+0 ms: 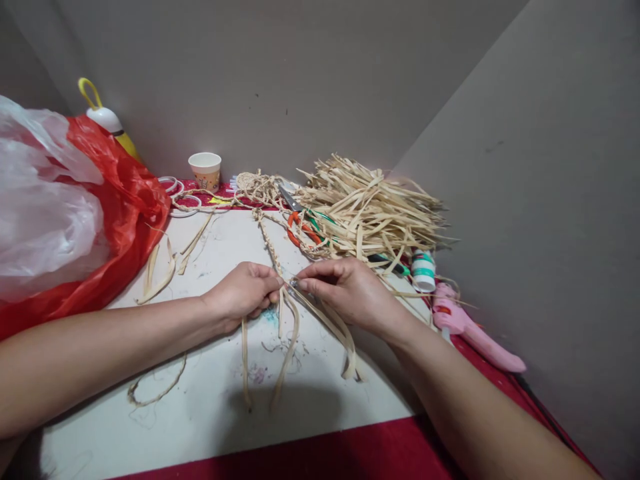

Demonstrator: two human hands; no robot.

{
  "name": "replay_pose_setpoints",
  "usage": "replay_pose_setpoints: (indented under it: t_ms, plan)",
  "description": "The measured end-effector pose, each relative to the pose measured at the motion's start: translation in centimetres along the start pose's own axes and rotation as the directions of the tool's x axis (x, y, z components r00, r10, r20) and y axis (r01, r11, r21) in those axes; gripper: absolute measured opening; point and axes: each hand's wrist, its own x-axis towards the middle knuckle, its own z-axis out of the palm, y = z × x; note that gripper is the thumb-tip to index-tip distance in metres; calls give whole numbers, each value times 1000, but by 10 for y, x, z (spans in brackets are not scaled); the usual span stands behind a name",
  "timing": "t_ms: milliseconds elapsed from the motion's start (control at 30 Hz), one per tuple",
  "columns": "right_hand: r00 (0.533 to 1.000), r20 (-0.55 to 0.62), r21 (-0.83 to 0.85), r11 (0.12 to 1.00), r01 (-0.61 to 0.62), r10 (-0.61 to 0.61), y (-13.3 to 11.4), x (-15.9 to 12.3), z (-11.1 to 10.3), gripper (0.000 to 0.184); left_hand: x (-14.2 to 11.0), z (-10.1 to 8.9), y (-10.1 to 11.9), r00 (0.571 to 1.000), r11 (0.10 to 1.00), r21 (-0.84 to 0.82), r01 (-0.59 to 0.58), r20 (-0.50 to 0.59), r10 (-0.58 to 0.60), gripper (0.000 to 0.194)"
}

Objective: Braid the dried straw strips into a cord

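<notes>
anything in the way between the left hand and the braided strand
Nothing visible stands between them: the left hand pinches the braided strand near its loose ends. The pile of straw strips lies farther back, beyond the right hand.

Plain, matt grey back wall (300,73) stood behind the worktop with its deep-red covering (320,460); a few small dark specks (257,95) marked it. Smooth grey right-hand wall (545,180) met it at a corner. Darker grey left-hand wall (23,63) showed at upper left. Flat white board (185,427) lay over the covering, stained blue-green and purple. Light was dim; a soft shadow (295,410) fell across the board's near part.
</notes>
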Motion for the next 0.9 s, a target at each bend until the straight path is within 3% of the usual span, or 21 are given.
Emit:
replay_pose_setpoints:
  t_ms: [100, 467, 700, 900]
  plan:
    - [999, -38, -48, 999, 20, -21, -2, 0, 1, 9, 0, 0, 0, 1000, 1000, 11, 5, 1, -5, 25]
    - [993, 59, -186, 976, 112, -103, -3, 0, -4, 18, 0, -1, 0, 1000, 999, 54, -1, 9, 1, 28]
    - [991, 13, -403, 907, 127, -133, -3, -2, -7, 16, 0, 1, 1, 1000, 999, 38, 5, 4, -5, 26]
    - [991, 76, -471, 872, 130, -107, -4, -3, -13, 19, 0, 2, 1, 1000, 999, 31, 13, 14, -13, 29]
